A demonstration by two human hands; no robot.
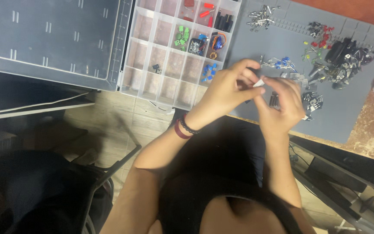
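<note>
Both the left hand (228, 89) and right hand (282, 104) pinch 1 small, pale, blurred part (259, 82) above the grey mat (351, 112).

A small white piece (259, 82) sits pinched between the fingertips of the left hand (227, 89) and the right hand (282, 106), which meet just above the grey mat; it is pale, slim and tilted, with one end poking out toward the right hand's fingers, and it is too small and blurred to tell its kind. A dark, narrow part (253, 69) shows just beyond the left hand's raised fingertips, partly hidden by them. Directly under the right hand's fingers, touching the mat, a cluster of small black components (274, 99) stands close together, partly covered by that hand
</note>
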